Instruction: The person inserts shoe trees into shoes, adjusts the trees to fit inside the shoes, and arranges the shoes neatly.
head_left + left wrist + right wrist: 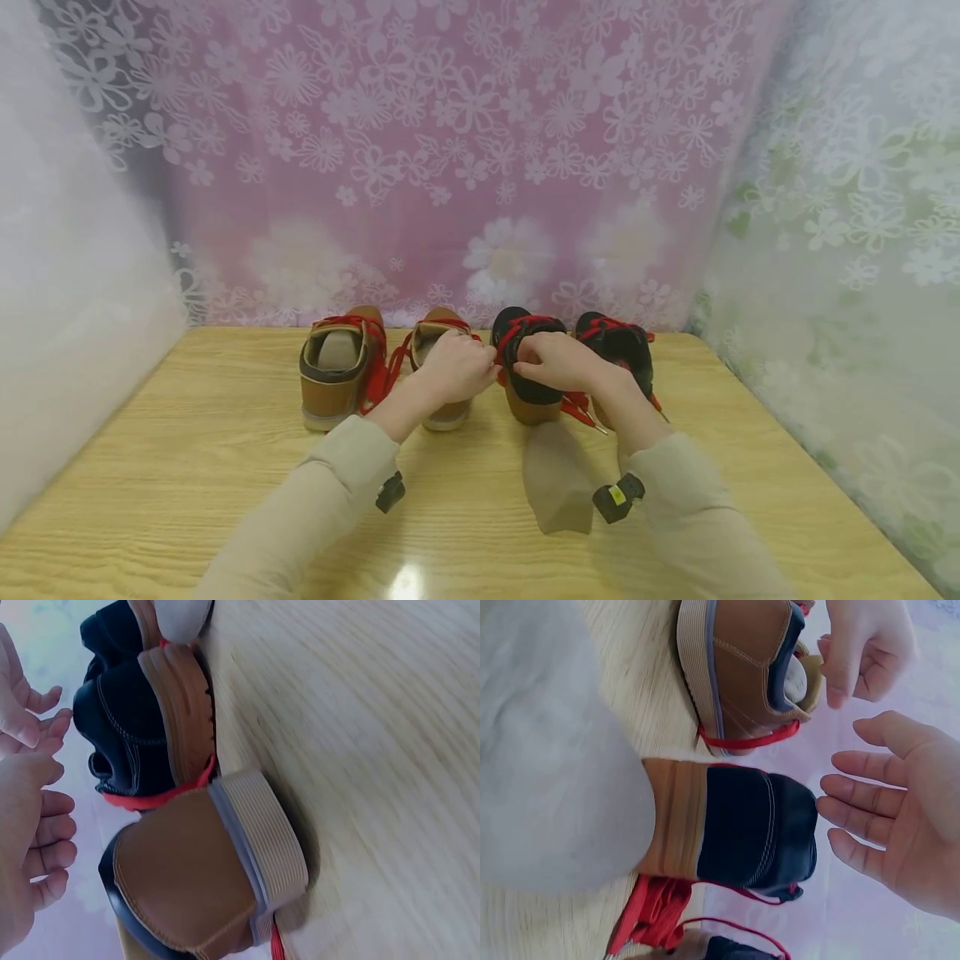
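Note:
My left hand (pixel 459 367) hovers over the second brown shoe (pixel 447 417), fingers loosely curled, nothing in it. Close beside it, my right hand (pixel 561 360) is above the nearer black shoe (pixel 534 407). In the right wrist view the right hand (pixel 911 802) has its fingers extended and holds nothing. Whether its fingertips touch the black shoe's collar (pixel 795 825), I cannot tell. Behind that shoe's heel a grey tapered insert (pixel 558 479) lies on the table; it also fills the left of the right wrist view. Red laces (pixel 581 408) trail beside the black shoe.
At the left stands another brown shoe (pixel 328 400) with a grey insert in its opening. A second black shoe (pixel 630 358) is at the right, partly behind my right forearm. All stand along the back of the wooden table (pixel 225 483), before a floral curtain (pixel 450 167).

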The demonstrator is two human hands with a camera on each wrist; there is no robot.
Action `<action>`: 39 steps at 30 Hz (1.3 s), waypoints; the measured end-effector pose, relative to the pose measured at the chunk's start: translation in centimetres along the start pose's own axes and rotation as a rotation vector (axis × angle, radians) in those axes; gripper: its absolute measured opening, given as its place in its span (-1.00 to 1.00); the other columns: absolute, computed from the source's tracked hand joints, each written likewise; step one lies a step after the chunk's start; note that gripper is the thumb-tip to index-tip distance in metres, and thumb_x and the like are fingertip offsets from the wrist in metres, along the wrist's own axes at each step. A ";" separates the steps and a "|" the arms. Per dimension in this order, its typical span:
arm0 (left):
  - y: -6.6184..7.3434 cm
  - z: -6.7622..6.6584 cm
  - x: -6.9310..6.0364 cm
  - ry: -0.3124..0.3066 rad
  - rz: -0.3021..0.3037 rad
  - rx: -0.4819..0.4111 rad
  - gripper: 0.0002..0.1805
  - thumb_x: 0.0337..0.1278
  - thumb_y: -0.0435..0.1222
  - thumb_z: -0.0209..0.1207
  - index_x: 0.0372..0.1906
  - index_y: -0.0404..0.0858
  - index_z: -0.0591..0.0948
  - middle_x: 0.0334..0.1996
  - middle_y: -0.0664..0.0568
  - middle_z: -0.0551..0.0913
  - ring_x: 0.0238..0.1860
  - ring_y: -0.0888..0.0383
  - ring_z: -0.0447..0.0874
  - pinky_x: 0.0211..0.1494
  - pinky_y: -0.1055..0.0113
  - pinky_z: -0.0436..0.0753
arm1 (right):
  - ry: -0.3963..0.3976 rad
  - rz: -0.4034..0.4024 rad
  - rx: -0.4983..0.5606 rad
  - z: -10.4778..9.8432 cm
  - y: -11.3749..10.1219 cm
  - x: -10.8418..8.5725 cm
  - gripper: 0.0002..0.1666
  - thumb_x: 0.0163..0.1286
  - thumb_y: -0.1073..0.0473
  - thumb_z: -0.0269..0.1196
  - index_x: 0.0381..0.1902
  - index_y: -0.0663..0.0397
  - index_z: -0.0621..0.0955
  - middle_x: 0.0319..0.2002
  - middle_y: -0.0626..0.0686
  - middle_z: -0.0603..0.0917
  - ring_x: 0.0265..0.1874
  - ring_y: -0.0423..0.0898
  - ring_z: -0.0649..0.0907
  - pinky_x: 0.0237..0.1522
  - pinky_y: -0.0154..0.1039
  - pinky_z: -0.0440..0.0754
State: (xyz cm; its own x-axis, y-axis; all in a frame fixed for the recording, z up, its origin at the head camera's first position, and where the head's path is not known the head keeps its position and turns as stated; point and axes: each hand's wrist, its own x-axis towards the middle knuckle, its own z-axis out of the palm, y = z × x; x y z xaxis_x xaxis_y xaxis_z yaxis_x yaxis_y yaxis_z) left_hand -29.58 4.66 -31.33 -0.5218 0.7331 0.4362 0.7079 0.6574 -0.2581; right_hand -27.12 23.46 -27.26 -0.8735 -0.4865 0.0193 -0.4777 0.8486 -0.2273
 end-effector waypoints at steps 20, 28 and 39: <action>3.3 0.4 2.3 -0.241 -0.164 0.021 -0.26 -0.09 0.42 -0.03 -0.17 -0.15 0.57 -0.26 0.06 0.61 -0.13 0.07 0.50 0.01 0.11 0.32 | -0.003 0.054 0.022 -0.1 1.0 -6.5 -0.70 0.33 0.07 0.17 -0.11 0.16 0.56 -0.36 -0.08 0.50 -0.42 -0.20 0.50 -0.30 -0.23 0.50; 3.9 1.6 2.3 -0.187 -0.141 0.095 -0.23 -0.20 0.44 0.04 -0.24 -0.18 0.55 -0.29 0.04 0.61 -0.18 0.04 0.47 0.01 0.11 0.29 | -0.001 -0.005 -0.041 0.7 0.2 -8.9 -0.78 0.30 0.06 0.20 -0.20 0.06 0.58 -0.35 -0.13 0.47 -0.42 -0.20 0.49 -0.34 -0.28 0.47; 4.0 2.5 2.3 -0.168 -0.148 0.096 -0.25 -0.21 0.43 0.06 -0.25 -0.17 0.55 -0.29 0.06 0.59 -0.18 0.05 0.47 0.01 0.10 0.27 | -0.003 0.002 -0.132 3.1 -1.1 -11.4 -0.60 0.24 -0.08 0.24 -0.10 0.04 0.55 -0.21 -0.08 0.50 -0.26 -0.15 0.52 -0.29 -0.20 0.54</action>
State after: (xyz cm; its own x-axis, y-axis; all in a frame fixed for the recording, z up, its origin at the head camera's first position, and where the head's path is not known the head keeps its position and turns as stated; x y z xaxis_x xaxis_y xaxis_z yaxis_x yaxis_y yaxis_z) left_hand -29.09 9.39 -33.52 -0.6939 0.6408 0.3284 0.5734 0.7677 -0.2863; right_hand -16.34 27.40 -30.24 -0.8743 -0.4852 0.0162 -0.4843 0.8695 -0.0968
